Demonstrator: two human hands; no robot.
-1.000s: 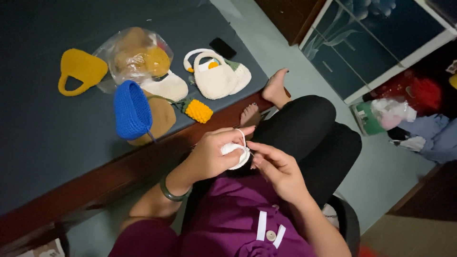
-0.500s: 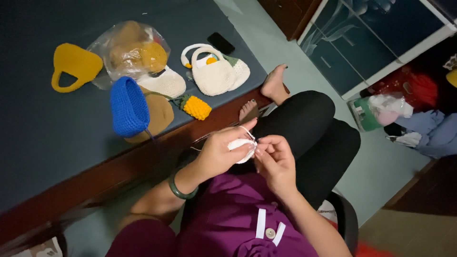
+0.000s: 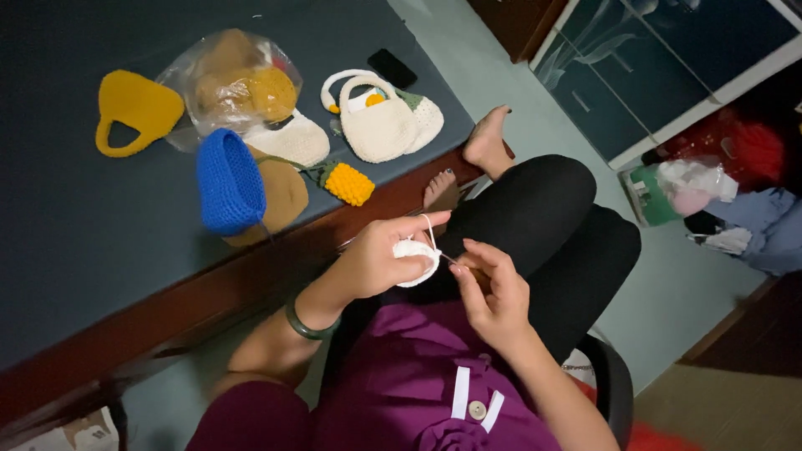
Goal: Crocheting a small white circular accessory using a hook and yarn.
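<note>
The small white crochet piece (image 3: 417,260) sits over the person's lap, just off the near edge of the bench (image 3: 100,250), and everything else is easiest placed from it. The left hand (image 3: 380,259) is closed around it from the bench side, thumb and fingers pinching its rim, with a loop of white yarn (image 3: 428,224) running up over the raised forefinger. The right hand (image 3: 493,288) is directly on its other side, toward the knees, fingers pinched narrow on a thin crochet hook (image 3: 451,260); the hook's long axis points from that hand straight across at the piece, its tip touching or just at the piece's edge, I cannot tell which. So the left hand has the piece and the right is just beside it, the hook bridging the small gap. Beyond the piece, up on the bench, lie a blue crochet pouch (image 3: 227,184), a small orange knitted bit (image 3: 350,184), a cream crochet bag (image 3: 380,125), a yellow bag (image 3: 134,108) and a plastic bag of yarn (image 3: 238,83).
</note>
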